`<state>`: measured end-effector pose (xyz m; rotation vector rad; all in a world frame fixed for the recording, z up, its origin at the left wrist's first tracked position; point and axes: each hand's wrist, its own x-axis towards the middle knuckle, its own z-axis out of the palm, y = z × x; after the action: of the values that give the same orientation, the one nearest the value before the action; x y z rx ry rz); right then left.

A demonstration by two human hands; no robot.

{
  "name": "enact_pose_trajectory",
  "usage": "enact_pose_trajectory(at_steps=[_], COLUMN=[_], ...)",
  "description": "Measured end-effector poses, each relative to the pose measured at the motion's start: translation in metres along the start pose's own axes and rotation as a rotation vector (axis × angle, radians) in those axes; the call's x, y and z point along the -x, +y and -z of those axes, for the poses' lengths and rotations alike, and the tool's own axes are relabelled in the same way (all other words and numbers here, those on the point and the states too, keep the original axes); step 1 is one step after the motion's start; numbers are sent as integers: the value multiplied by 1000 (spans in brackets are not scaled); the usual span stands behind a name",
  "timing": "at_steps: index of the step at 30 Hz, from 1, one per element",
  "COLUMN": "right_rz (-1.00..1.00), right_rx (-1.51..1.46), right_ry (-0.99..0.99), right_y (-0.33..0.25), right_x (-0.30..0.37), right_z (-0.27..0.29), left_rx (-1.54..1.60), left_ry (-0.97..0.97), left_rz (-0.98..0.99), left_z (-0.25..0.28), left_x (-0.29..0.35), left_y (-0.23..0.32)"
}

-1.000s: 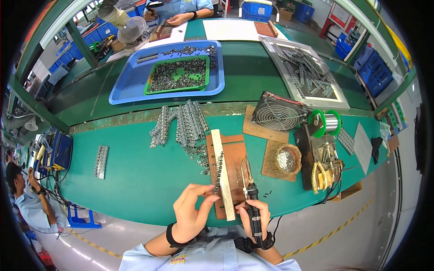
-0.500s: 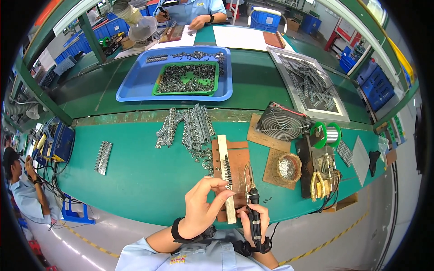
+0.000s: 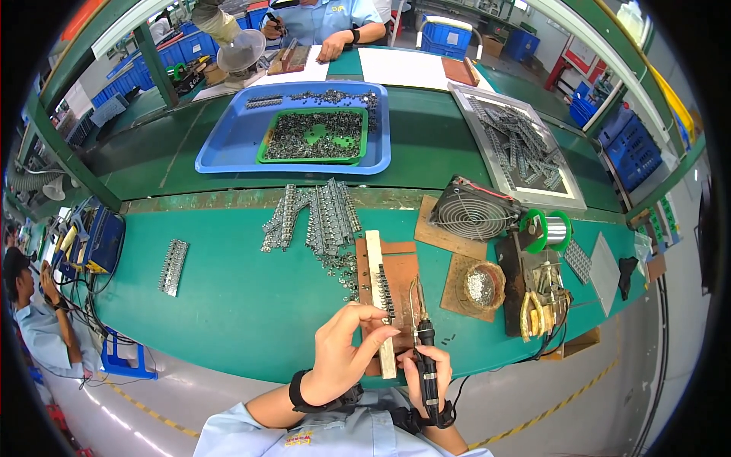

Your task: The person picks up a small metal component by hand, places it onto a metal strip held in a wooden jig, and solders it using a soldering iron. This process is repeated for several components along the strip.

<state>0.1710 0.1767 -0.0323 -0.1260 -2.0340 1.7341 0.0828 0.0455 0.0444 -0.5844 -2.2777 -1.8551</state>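
My left hand (image 3: 343, 354) reaches over a pale, narrow bar (image 3: 375, 263), thumb and forefinger pinched at its edge. Whatever is between those fingertips is too small to make out. A row of small black parts (image 3: 384, 286) runs along the bar, which lies lengthwise on a reddish-brown board (image 3: 401, 266). In my right hand (image 3: 434, 373) is a black soldering iron (image 3: 428, 358), held upright with a thin metal tube beside its tip. The tip points away from me, over the board's right side. Loose small metal parts (image 3: 340, 266) are scattered left of the board.
Metal strips (image 3: 333, 217) lie piled beyond the board; one strip (image 3: 173, 266) lies left. At right are a fan (image 3: 472, 213), a solder spool (image 3: 557, 230), a round pot (image 3: 484, 286) and an iron stand (image 3: 518, 282). A blue tray (image 3: 221, 145) sits beyond; a co-worker (image 3: 320, 23) works opposite.
My left hand's fingertips have shifted slightly toward me along the bar. The right hand keeps the soldering iron almost in place. Across the table, the co-worker's hand has moved a little.
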Motion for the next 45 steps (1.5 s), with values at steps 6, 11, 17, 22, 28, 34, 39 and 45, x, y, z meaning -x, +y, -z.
enact_pose_trajectory(at_steps=[6, 11, 17, 22, 28, 34, 39, 45], right_rz=[17, 38, 28, 8, -54, -45, -54, -36], right_rx=[16, 27, 26, -65, -125, -51, -76, -29], right_ry=[3, 0, -6, -38, 5, -15, -8, -21], right_y=[2, -1, 1, 1, -4, -1, -9, -11], right_x=[-1, -3, 0, 1, 4, 6, 4, -3], right_z=[-1, 0, 4, -3, 1, -1, -2, 9], left_rx=[-16, -13, -75, 124, -102, -555, -916, -491], left_ry=[-18, -59, -44, 95, 453, 707, 642, -140], left_rz=[-11, -22, 132, 403, 331, 397, 208, 203], left_z=[3, 8, 45, 108, 195, 239, 226, 180], left_x=[-1, -1, 13, 31, 39, 58, 53, -4], left_y=[0, 2, -9, -29, -61, -83, -70, -27])
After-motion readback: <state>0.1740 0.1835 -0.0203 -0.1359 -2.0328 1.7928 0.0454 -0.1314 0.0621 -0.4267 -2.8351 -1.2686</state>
